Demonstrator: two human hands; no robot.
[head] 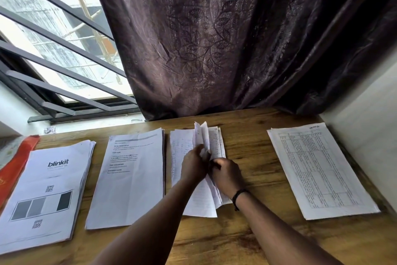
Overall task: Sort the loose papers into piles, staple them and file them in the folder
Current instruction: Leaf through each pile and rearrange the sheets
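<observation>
Head view: both hands sit on the handwritten pile (189, 153) mid-counter, long axis running away from the person. Left hand (194, 164) pinches lifted sheets, right hand (227, 175) grips its right edge.

Both forearms reach forward, the left hand (194, 163) and right hand (228, 175) close together, fingers curled.

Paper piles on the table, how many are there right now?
4. The blinkit pile far left, the printed text pile beside it, the handwritten pile under both hands, the table-form pile far right.
</observation>
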